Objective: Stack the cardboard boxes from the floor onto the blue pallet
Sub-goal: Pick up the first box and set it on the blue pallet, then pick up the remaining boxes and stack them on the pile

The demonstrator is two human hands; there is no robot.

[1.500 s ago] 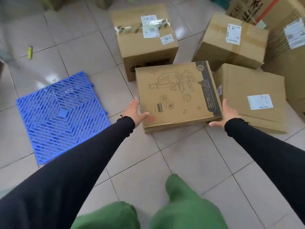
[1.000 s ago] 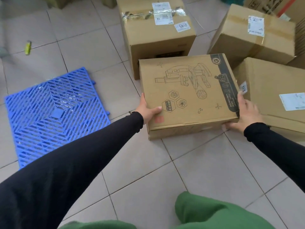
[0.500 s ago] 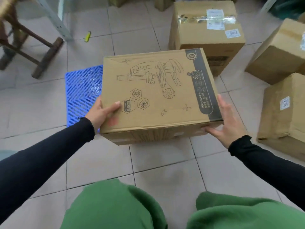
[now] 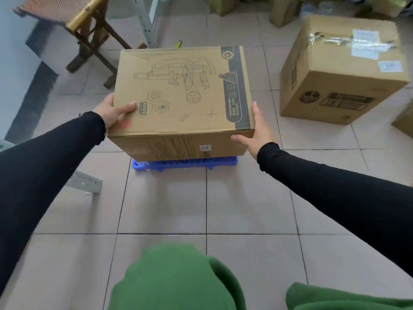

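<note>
A flat cardboard box printed with a microscope drawing (image 4: 181,95) is held between both hands, directly over the blue pallet (image 4: 183,164). Only the pallet's near edge shows below the box; I cannot tell whether the box rests on it. My left hand (image 4: 112,113) grips the box's left near corner, thumb on top. Pressed flat against the right near corner is my right hand (image 4: 257,130). A large taped cardboard box (image 4: 342,68) stands on the tiled floor to the right.
A wooden stool (image 4: 89,41) stands at the back left, beside a metal rack leg (image 4: 147,21). A grey metal bracket (image 4: 86,182) lies on the floor at the left. The corner of another box (image 4: 404,121) shows at the right edge. My green-clad knees fill the bottom.
Both hands took the microscope box off the floor by the other boxes and carried it left; it now sits over the blue pallet, covering nearly all of it.
</note>
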